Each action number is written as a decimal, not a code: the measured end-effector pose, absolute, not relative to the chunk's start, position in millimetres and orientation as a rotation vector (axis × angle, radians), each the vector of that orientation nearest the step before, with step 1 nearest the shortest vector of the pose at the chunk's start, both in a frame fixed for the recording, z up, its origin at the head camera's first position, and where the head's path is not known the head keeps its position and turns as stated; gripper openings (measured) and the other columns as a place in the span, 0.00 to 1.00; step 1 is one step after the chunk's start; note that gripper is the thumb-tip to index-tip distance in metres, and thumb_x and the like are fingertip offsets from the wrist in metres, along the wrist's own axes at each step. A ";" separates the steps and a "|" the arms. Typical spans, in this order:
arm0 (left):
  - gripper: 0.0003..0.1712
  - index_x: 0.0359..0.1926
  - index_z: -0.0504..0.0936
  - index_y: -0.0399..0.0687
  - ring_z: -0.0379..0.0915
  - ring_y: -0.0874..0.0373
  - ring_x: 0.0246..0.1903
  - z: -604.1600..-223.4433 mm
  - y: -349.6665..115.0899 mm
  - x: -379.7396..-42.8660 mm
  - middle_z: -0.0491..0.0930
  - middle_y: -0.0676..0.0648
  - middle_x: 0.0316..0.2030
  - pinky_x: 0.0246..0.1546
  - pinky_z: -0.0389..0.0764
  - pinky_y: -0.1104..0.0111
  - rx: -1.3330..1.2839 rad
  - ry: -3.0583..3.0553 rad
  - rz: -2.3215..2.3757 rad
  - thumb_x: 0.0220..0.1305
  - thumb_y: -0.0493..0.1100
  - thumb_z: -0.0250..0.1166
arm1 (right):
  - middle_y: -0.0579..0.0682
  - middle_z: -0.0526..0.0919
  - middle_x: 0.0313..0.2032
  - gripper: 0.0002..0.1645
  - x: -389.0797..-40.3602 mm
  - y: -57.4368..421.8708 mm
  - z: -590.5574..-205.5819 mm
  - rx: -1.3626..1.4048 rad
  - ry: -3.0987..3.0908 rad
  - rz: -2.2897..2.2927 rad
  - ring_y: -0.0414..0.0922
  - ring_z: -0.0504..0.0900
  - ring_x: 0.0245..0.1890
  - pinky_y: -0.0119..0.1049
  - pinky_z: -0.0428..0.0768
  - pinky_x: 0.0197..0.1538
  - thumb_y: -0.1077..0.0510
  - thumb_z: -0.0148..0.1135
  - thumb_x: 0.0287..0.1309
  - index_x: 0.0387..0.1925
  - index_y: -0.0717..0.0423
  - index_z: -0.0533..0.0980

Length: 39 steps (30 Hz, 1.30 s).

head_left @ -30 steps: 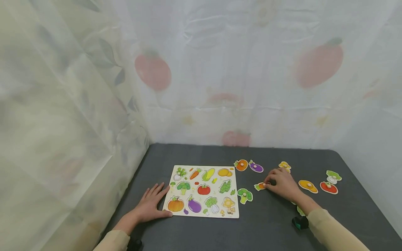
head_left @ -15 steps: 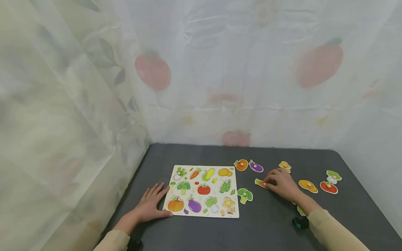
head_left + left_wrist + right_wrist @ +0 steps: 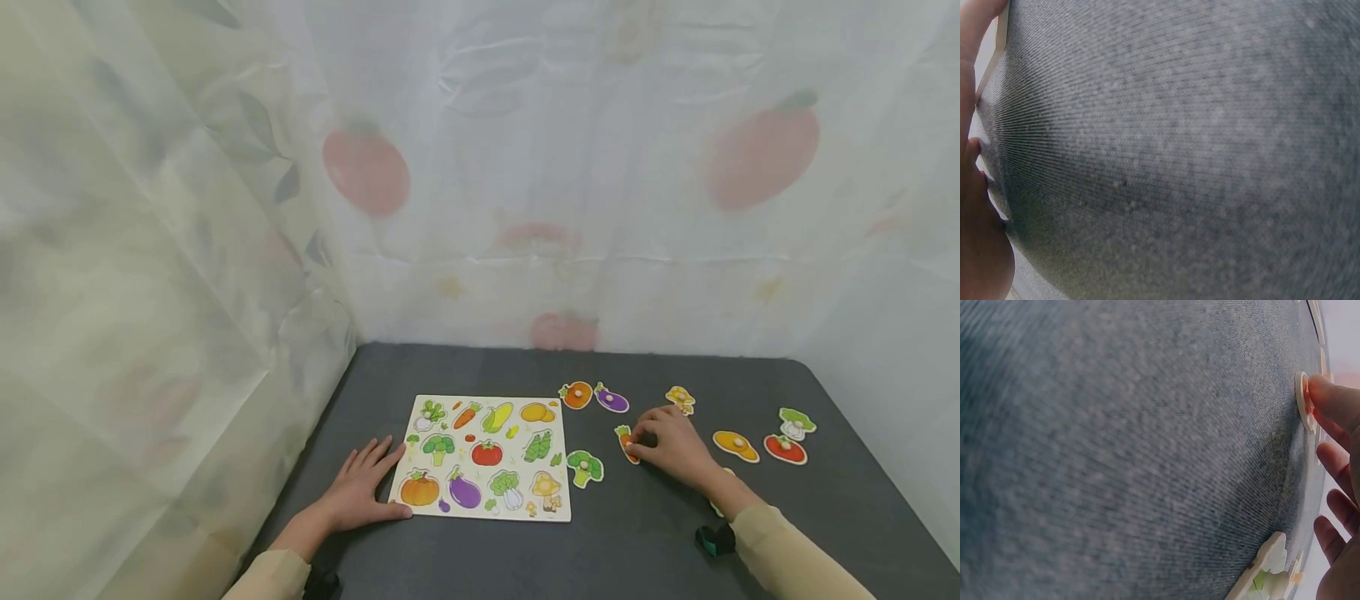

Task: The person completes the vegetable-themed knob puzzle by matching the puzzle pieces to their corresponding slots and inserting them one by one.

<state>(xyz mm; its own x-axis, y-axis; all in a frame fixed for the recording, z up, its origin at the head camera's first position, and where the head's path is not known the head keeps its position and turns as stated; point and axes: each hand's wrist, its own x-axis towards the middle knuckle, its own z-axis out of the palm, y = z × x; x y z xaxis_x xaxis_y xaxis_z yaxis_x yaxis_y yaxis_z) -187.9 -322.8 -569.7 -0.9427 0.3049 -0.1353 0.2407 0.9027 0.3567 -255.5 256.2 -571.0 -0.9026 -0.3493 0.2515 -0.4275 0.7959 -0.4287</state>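
A wooden vegetable puzzle board (image 3: 512, 467) lies flat on the dark table in the head view. My left hand (image 3: 363, 492) rests spread at its left edge, thumb at the near corner. To the right of the board, my right hand (image 3: 675, 446) pinches a carrot puzzle piece (image 3: 625, 435) between thumb and fingertips. Part of the carrot's orange body is behind those fingers; its leafy end points away from me. The right wrist view shows the piece edge-on (image 3: 1301, 400) at the fingertips, low over the cloth, with the other fingers loosely bent.
Between board and right hand lies a broccoli piece (image 3: 585, 468). Farther back are pumpkin (image 3: 576, 395), eggplant (image 3: 612, 398) and mushroom (image 3: 680, 397) pieces. A yellow piece (image 3: 736, 445), a tomato (image 3: 785, 448) and a leafy green piece (image 3: 797, 422) lie right. Another piece is partly under the right forearm.
The carrot piece has turned in my right fingers, from pointing left to pointing its leaves away from me. My left hand and the board have stayed put.
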 end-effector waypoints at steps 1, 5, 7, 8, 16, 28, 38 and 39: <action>0.67 0.81 0.57 0.56 0.40 0.36 0.78 -569.7 -322.8 -187.7 0.51 0.40 0.79 0.73 0.40 0.35 0.417 2.878 0.507 0.48 0.83 0.66 | 0.44 0.81 0.43 0.10 -255.4 256.2 -570.9 0.617 -2.824 0.728 0.53 0.73 0.50 0.58 0.72 0.55 0.46 0.80 0.53 0.27 0.35 0.82; 0.67 0.81 0.57 0.56 0.39 0.36 0.78 -569.6 -323.0 -187.2 0.50 0.40 0.79 0.72 0.40 0.34 0.418 2.875 0.520 0.48 0.82 0.67 | 0.44 0.81 0.42 0.10 -255.1 256.8 -570.0 0.635 -2.822 0.713 0.53 0.73 0.50 0.59 0.73 0.55 0.48 0.80 0.52 0.28 0.35 0.83; 0.67 0.81 0.57 0.56 0.39 0.36 0.78 -569.2 -322.7 -187.1 0.50 0.40 0.79 0.73 0.39 0.35 0.415 2.873 0.525 0.48 0.82 0.67 | 0.44 0.81 0.42 0.08 -254.7 257.2 -569.1 0.653 -2.815 0.718 0.53 0.73 0.51 0.59 0.73 0.55 0.49 0.80 0.53 0.29 0.36 0.84; 0.67 0.81 0.57 0.56 0.39 0.36 0.78 -569.0 -322.6 -187.1 0.50 0.40 0.79 0.73 0.39 0.35 0.414 2.873 0.525 0.48 0.82 0.67 | 0.44 0.81 0.42 0.08 -254.4 257.3 -568.6 0.663 -2.811 0.723 0.54 0.73 0.51 0.60 0.73 0.55 0.50 0.80 0.53 0.30 0.37 0.85; 0.67 0.81 0.57 0.57 0.40 0.36 0.78 -568.7 -321.7 -187.5 0.51 0.41 0.79 0.73 0.40 0.35 0.414 2.882 0.505 0.48 0.83 0.66 | 0.43 0.82 0.43 0.07 -253.8 258.9 -568.5 0.741 -2.787 0.739 0.54 0.73 0.52 0.62 0.72 0.56 0.56 0.77 0.56 0.36 0.38 0.88; 0.67 0.81 0.57 0.58 0.40 0.37 0.78 -570.9 -323.1 -188.6 0.50 0.41 0.80 0.73 0.40 0.35 0.407 2.883 0.496 0.47 0.84 0.65 | 0.40 0.81 0.42 0.09 -256.1 259.7 -564.1 0.787 -2.810 0.737 0.54 0.73 0.53 0.61 0.71 0.57 0.58 0.77 0.56 0.38 0.40 0.90; 0.67 0.81 0.57 0.56 0.39 0.36 0.78 -565.2 -321.6 -186.3 0.50 0.40 0.80 0.73 0.39 0.35 0.402 2.872 0.511 0.48 0.82 0.67 | 0.41 0.81 0.42 0.08 -257.9 256.5 -562.1 0.801 -2.801 0.703 0.53 0.74 0.52 0.60 0.72 0.55 0.57 0.77 0.56 0.38 0.40 0.90; 0.67 0.81 0.57 0.56 0.39 0.36 0.78 -564.7 -321.6 -186.2 0.50 0.40 0.79 0.73 0.39 0.35 0.403 2.871 0.516 0.48 0.81 0.68 | 0.42 0.81 0.42 0.08 -258.5 254.8 -561.2 0.798 -2.796 0.701 0.53 0.74 0.52 0.59 0.73 0.55 0.56 0.77 0.57 0.38 0.40 0.90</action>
<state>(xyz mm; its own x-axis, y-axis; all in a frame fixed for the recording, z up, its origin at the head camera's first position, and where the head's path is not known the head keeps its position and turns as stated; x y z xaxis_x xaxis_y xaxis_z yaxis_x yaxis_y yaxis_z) -186.2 -321.6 -564.7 -0.9437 0.2982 -0.1431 0.2298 0.9022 0.3650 -258.5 254.8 -561.2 -0.8471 -0.4607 0.2648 -0.5311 0.7494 -0.3954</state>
